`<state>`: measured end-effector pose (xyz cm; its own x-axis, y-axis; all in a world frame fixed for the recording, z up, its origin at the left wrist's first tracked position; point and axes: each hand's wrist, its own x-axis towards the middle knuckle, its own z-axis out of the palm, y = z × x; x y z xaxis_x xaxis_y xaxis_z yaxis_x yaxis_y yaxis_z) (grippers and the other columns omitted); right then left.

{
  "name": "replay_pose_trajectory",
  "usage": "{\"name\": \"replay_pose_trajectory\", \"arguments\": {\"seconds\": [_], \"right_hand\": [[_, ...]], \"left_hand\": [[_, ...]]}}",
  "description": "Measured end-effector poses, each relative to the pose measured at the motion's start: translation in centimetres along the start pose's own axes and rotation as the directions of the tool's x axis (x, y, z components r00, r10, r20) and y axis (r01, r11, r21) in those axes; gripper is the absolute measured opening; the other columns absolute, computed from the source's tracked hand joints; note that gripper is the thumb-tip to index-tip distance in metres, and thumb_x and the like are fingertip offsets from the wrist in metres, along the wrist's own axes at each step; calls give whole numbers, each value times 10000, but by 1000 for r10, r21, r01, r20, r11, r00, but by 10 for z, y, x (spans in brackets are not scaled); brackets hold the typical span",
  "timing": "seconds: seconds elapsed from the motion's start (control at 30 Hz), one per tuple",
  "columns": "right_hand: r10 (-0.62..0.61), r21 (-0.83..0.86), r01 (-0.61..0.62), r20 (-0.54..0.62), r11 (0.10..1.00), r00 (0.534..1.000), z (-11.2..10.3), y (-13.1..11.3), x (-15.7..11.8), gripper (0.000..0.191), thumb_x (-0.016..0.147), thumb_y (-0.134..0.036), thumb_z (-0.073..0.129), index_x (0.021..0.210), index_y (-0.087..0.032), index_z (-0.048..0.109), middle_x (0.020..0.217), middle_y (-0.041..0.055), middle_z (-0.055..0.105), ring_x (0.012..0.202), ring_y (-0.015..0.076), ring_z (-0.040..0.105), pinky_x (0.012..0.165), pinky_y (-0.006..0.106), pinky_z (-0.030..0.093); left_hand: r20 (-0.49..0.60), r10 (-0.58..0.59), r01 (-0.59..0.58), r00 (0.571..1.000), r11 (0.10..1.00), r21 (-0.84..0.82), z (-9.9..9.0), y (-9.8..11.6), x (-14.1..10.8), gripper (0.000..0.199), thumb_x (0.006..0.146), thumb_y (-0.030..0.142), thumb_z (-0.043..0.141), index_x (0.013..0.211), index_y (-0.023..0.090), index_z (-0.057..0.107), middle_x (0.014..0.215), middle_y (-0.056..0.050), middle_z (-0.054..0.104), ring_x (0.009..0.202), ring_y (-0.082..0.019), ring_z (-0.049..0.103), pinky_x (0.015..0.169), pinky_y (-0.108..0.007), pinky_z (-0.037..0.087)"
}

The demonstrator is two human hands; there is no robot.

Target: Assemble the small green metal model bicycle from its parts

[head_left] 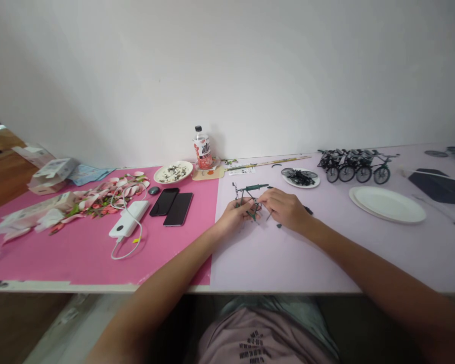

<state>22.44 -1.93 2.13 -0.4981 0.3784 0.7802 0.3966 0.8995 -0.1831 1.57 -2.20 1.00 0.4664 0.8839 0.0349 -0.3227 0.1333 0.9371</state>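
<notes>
Over the lilac tabletop (288, 265), the left hand (238, 214) curls closed around a green model bicycle frame (255, 187), seemingly steadying it for the right hand's (284, 206) bent fingers, whose grip I cannot tell.

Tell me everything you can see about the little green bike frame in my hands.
The little green bike frame is dark green and slightly glossy, metal or plastic. Slim tubes run off a thicker, nearly level upper bar, with thin dark pieces at its left end. It is held over the lilac tabletop. The left hand grips its lower part; the right hand's fingers meet its right side, their exact hold unclear. Fingers hide much of its lower middle.
</notes>
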Motion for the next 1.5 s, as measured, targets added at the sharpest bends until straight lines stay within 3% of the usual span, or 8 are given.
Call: {"name": "replay_pose_trajectory", "arguments": {"seconds": [0.37, 0.63, 1.03, 1.27, 1.5], "right_hand": [[-10, -16, 9, -24, 1000, 1000, 1, -2, 2, 269, 905, -38, 534, 758, -264, 536, 958, 47, 769, 903, 220, 701, 719, 370, 573], [21, -4, -21, -28, 1000, 999, -1, -10, 6, 239, 925, -118, 613, 760, -272, 536, 912, 56, 756, 855, 230, 691, 701, 377, 562], [130, 113, -126, -31, 986, 991, 3, -14, 6, 331, 934, -163, 582, 723, -270, 351, 842, 48, 678, 787, 219, 613, 680, 369, 496], [217, 114, -209, -58, 971, 975, 4, -9, 4, 301, 955, -219, 602, 748, -272, 390, 837, 50, 660, 760, 222, 577, 667, 373, 466], [303, 150, -304, 30, 941, 952, 5, -2, -2, 244, 982, -238, 582, 788, -260, 437, 840, 33, 629, 714, 192, 537, 665, 349, 458]], "left_hand": [[-28, 3, -3, 1000, 1000, 7, -1, -2, 2, 416, 772, 465, 864, 886, 127, 651, 848, -53, 681, 708, -169, 693, 710, -296, 493], [-28, 12, -11, 1000, 999, 31, -2, -3, 2, 419, 780, 468, 854, 932, 115, 687, 911, -90, 714, 720, -159, 683, 683, -276, 475], [-32, 30, -27, 999, 996, 90, 0, 0, 1, 405, 783, 445, 846, 959, 115, 692, 836, -65, 690, 701, -152, 668, 658, -270, 462], [-42, 22, -18, 999, 994, 111, 0, 1, 1, 371, 791, 427, 842, 943, 125, 689, 914, -80, 706, 716, -156, 686, 677, -283, 469], [-24, 38, -34, 999, 988, 153, -2, -2, 1, 372, 803, 438, 831, 957, 130, 691, 913, -74, 702, 712, -163, 696, 681, -290, 474]]}}
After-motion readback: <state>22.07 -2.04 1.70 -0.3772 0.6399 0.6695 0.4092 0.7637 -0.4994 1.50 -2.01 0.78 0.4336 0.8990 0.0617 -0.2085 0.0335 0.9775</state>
